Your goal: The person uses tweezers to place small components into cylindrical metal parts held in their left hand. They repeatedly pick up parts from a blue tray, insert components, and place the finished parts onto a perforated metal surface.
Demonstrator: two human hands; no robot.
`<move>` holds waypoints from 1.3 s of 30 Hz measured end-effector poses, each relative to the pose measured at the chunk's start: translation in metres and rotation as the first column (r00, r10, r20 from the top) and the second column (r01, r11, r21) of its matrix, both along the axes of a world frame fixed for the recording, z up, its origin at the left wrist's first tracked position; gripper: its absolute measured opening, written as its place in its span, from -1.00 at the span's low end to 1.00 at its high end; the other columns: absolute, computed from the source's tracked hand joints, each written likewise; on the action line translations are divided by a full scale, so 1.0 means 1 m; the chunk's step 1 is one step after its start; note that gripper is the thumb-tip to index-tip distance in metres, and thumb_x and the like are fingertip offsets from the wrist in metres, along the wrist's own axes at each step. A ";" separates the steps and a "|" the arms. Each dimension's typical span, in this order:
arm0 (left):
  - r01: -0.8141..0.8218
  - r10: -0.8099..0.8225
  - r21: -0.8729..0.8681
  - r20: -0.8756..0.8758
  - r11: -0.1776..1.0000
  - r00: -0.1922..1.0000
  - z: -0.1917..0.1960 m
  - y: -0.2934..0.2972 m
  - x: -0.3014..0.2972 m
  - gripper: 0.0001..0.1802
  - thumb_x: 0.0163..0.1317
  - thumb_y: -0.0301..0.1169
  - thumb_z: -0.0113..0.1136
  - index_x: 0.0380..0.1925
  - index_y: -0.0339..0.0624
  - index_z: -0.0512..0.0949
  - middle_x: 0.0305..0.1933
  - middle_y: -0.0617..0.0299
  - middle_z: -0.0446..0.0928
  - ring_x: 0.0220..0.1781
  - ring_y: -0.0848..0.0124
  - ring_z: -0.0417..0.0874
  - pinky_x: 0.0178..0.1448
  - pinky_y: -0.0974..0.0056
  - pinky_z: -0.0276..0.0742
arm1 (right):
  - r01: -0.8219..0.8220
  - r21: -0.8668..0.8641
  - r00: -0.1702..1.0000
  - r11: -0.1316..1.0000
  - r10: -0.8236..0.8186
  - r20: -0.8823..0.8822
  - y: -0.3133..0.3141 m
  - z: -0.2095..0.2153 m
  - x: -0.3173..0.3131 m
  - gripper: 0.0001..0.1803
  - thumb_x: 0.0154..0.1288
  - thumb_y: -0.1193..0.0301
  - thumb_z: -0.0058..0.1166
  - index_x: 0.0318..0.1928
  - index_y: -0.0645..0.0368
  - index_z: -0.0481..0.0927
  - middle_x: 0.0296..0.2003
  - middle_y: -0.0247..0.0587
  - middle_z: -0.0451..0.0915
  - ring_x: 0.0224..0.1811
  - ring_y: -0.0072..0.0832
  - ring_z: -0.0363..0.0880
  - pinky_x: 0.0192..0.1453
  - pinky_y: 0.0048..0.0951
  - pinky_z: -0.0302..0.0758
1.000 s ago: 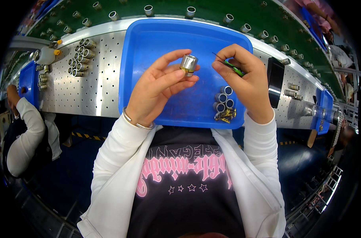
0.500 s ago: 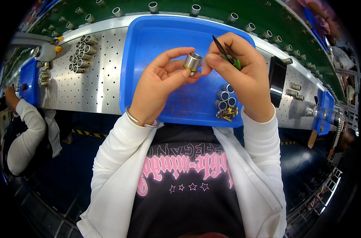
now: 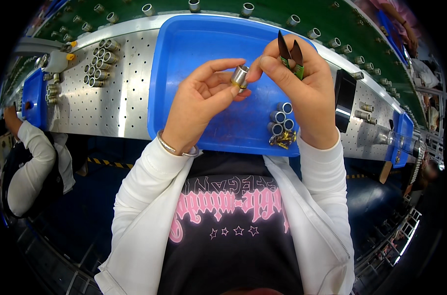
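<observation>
Now the metal tube (image 3: pixel 239 75) is pinched by the left hand (image 3: pixel 200 97) over the tray (image 3: pixel 186 44); scissors (image 3: pixel 296 53), newly swung upright, are gripped in the right hand (image 3: pixel 306 83), fingertips (image 3: pixel 253 73) left free beside the tube.

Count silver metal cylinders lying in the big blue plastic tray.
4, clustered lower right: top cylinder, second cylinder below-left, rightmost cylinder, bottom cylinder. Bare right hand may hide more.

The held cylinder (image 3: pixel 240 74) is smooth, shiny metal; the tray (image 3: pixel 199 42), smooth, slightly glossy plastic; the perforated tabletop (image 3: pixel 133 88), satiny metal; the snips' blades (image 3: pixel 283 46), dark metal; the jacket (image 3: pixel 142 174), matt cloth.
</observation>
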State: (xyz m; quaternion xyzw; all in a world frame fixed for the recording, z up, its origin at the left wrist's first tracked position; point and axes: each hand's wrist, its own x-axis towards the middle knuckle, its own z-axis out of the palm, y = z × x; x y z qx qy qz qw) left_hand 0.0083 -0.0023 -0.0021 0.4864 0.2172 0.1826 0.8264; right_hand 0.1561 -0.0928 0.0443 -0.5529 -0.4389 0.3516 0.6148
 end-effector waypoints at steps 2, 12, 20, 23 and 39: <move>-0.007 0.007 -0.005 -0.016 1.000 1.000 0.002 0.000 0.001 -0.53 0.22 -0.47 0.10 0.14 -0.30 0.32 0.00 0.01 0.52 -0.06 0.30 0.61 0.08 0.30 0.50 | 0.016 0.009 1.000 1.000 -0.016 -0.003 0.001 0.000 0.001 -0.92 0.25 0.53 0.03 -0.30 0.29 0.45 -0.45 -0.24 0.58 -0.35 -0.58 0.55 -0.20 -0.57 0.46; -0.019 0.019 -0.008 -0.011 1.000 1.000 0.002 0.000 -0.002 -0.52 0.24 -0.47 0.06 0.18 -0.28 0.30 0.01 0.03 0.51 -0.05 0.33 0.61 0.08 0.34 0.49 | 0.082 -0.040 0.996 0.996 -0.083 -0.015 0.002 -0.001 0.001 -0.87 0.25 0.41 0.06 -0.29 0.21 0.46 -0.48 -0.24 0.59 -0.53 -0.73 0.28 -0.41 -0.68 0.16; -0.015 0.015 -0.004 0.022 1.000 1.000 -0.002 -0.001 -0.002 -0.50 0.20 -0.51 0.10 0.17 -0.30 0.31 0.01 0.02 0.51 -0.03 0.31 0.60 0.10 0.30 0.49 | 0.041 -0.068 0.992 0.997 -0.048 -0.117 0.003 -0.002 0.002 -0.87 0.25 0.44 0.08 -0.27 0.24 0.48 -0.45 -0.22 0.60 -0.41 -0.61 0.47 -0.21 -0.57 0.35; 0.030 -0.031 0.039 0.021 0.999 0.999 -0.003 -0.002 -0.003 -0.47 0.19 -0.55 0.12 0.19 -0.31 0.29 0.01 0.02 0.51 -0.02 0.31 0.59 0.12 0.28 0.49 | 0.069 -0.081 0.986 0.994 -0.080 -0.143 0.006 -0.005 0.001 -0.87 0.25 0.43 0.08 -0.27 0.22 0.49 -0.41 -0.19 0.63 -0.43 -0.66 0.48 -0.27 -0.61 0.39; -0.051 0.051 -0.012 0.008 0.999 0.999 0.004 0.000 -0.005 -0.48 0.23 -0.45 0.08 0.21 -0.21 0.29 0.02 -0.04 0.50 -0.04 0.34 0.60 0.10 0.33 0.50 | 0.175 0.307 0.899 0.936 -0.025 -0.437 -0.011 -0.028 0.040 -0.92 0.36 0.45 -0.09 -0.25 0.18 0.45 -0.34 -0.08 0.62 -0.75 -0.80 -0.01 -0.61 -0.71 0.01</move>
